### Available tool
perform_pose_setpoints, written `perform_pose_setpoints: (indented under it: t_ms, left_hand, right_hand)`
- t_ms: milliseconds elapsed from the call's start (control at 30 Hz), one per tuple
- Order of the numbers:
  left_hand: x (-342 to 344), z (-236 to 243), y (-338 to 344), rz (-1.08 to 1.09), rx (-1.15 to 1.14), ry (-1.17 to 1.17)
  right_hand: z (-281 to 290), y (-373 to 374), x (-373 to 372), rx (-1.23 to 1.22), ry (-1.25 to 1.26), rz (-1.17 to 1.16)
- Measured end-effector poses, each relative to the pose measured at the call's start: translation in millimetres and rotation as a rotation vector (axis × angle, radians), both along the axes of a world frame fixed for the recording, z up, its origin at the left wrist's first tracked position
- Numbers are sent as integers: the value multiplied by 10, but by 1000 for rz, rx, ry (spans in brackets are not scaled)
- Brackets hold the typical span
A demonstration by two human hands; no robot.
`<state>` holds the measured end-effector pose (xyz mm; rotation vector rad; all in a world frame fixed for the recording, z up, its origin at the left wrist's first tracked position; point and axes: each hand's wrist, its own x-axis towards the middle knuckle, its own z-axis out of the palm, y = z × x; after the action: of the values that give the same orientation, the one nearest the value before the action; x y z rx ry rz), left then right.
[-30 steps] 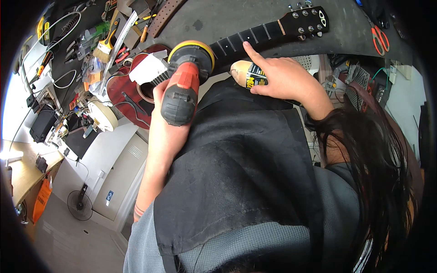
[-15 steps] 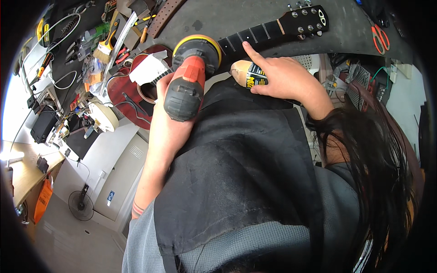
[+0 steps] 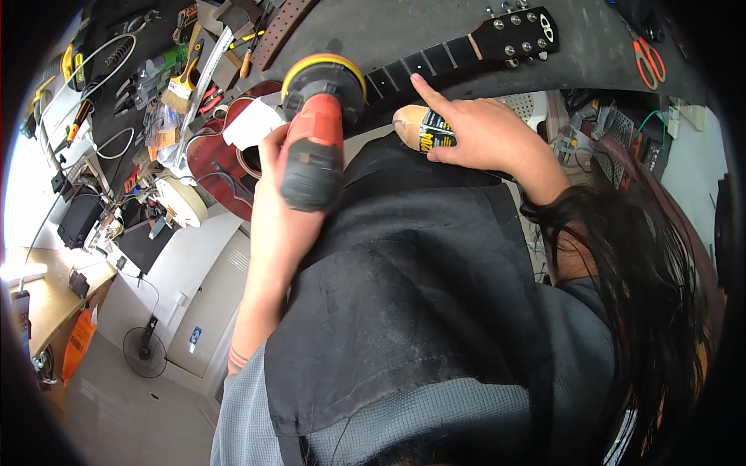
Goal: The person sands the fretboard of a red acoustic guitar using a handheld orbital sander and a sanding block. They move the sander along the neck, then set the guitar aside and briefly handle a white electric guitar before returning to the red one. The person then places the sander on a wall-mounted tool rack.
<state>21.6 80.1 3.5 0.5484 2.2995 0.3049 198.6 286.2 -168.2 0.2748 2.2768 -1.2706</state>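
My left hand (image 3: 273,167) is wrapped round a red and black power polisher (image 3: 315,132). Its round, yellow-edged pad (image 3: 322,64) lies over the guitar neck where it meets the body; contact with the fretboard cannot be made out. The guitar's dark red body (image 3: 211,159) is on the left, and its black fretboard (image 3: 423,66) runs right to the headstock (image 3: 517,37). In my right hand (image 3: 493,132) is a small container (image 3: 437,132) with a black and yellow label and a rounded tan end. That hand's index finger points out onto the fretboard.
A white sheet (image 3: 252,124) lies on the guitar body. Tools crowd the bench at left, among them a brush (image 3: 183,85), a steel ruler (image 3: 210,74) and pliers (image 3: 140,19). Red-handled scissors (image 3: 649,62) rest at the far right. A perforated brown bar (image 3: 284,31) lies behind.
The polisher and my left hand have shifted slightly left, uncovering a little more fretboard beside the pad. My right hand is nearly still, still gripping the container.
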Motion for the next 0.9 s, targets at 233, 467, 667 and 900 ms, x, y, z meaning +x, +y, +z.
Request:
perform_pose_setpoints:
  t_ms: [233,467,667,900]
  left_hand:
    - [73,81,-51,-139,-174,54]
    - [87,89,-25,-127,-181,44]
    - [57,50,15,-141,-181,38]
    - [-2,13,41,-144,-176,50]
  right_hand:
    - [98,97,-6,-138,-37,-14]
    - [-76,169,209,-446,117,-54]
    - [88,208,70,-392,-53,-11]
    - [36,126,124,-343,-22,-30]
